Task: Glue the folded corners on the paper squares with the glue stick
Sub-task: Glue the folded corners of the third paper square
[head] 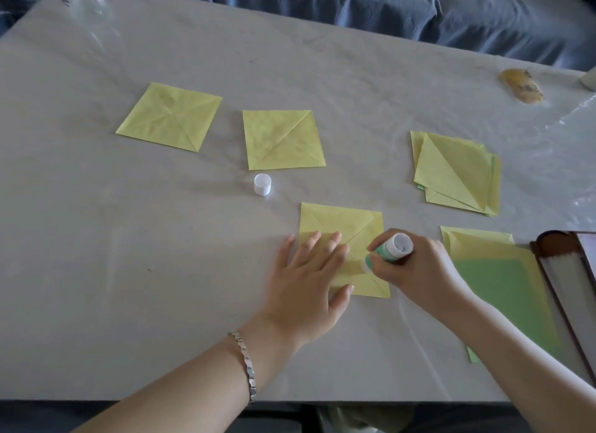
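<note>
- Here, lower centre of the frame, the left hand is lying flat, fingers spread, pressing the yellow paper square;
- the right hand is gripping the glue stick, its tip touching the square's folded middle.

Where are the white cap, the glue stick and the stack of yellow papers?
white round plastic cap [263, 189], head view, side wall.
green glue stick [388, 248], head view, barrel.
stack of folded yellow papers [454, 171], head view, top sheet.

The desk carries a creased pale grey cover. A clear, blurred container stands at its far left corner. A yellow-brown oblong object lies near the far right edge. A brown-framed case sits at the right edge. Rumpled blue fabric lies beyond the desk.
</note>
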Tool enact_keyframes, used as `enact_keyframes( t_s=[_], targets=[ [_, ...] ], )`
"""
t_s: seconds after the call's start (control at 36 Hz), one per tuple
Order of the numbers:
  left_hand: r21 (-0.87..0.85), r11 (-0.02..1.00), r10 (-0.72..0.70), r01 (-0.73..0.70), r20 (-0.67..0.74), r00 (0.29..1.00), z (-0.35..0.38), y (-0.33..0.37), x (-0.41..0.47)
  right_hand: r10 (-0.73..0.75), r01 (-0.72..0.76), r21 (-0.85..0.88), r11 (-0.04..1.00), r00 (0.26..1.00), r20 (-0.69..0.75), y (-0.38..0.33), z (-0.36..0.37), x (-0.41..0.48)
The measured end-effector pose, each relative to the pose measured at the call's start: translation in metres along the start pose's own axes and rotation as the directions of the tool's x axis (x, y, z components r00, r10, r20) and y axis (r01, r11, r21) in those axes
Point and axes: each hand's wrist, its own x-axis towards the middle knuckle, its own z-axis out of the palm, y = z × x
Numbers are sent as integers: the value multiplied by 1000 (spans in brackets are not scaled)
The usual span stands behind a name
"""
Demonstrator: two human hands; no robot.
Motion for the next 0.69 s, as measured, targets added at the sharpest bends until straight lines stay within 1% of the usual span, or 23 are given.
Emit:
enact_keyframes(
  t_s=[0.11, 0.25, 0.33, 0.47, 0.58, 0.69],
  targets=[
    [8, 1000, -7, 7, -5, 1000, 0, 0, 1, -39, 36, -43, 998, 997, -66, -8, 4, 23],
    [-7, 999, -38, 38, 5, 999, 0, 1, -1, -10, 5, -42, 999, 993, -122, -12, 6, 44],
    [-17, 999, -49, 49, -3, 999, 0, 1, 0, -4, -1, -41, 999, 992, -129, -14, 5, 43],
    [-21, 998, -59, 58, -18, 998, 0, 2, 0, 7, -12, -61, 998, 996, -90, -11, 4, 22],
    [-23, 998, -66, 66, -16, 998, 0, 2, -1, 18, -18, -25, 1000, 1000, -1, -6, 5, 0],
    [-13, 998, -68, 68, -23, 997, 1, 1, -1, 16, -16, -10, 1000, 1000, 18, -5, 6, -3]
  ],
)
